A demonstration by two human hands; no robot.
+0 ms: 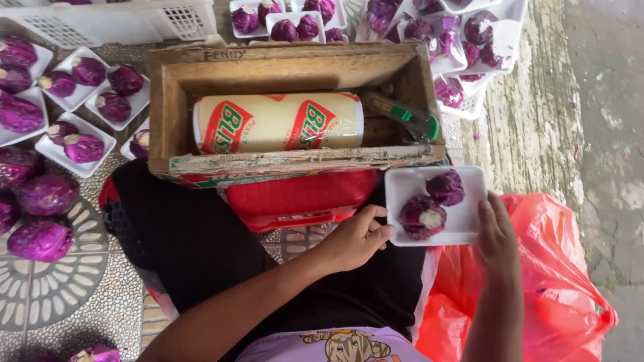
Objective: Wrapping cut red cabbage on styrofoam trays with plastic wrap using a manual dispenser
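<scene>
Both hands, left hand (359, 236) and right hand (496, 234), clamping edges of white foam tray (463, 231) carrying two purple cabbage pieces (433, 204), just below wooden crate (288, 161). Tray tilting = cabbages probably rolling off onto red plastic bag (557, 281).

An outdoor produce-packing spot: purple cabbages (41, 194) on white trays (67, 144) cover patterned paving at left, a wrap roll (278, 123) lies in a wooden box (288, 67), concrete at right.

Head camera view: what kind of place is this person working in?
Probably an informal produce-packing spot, set up low on a paved outdoor floor. Both hands hold a white foam tray with two purple cabbages; a wooden box holds a cling-film roll, and more filled trays lie around.
</scene>
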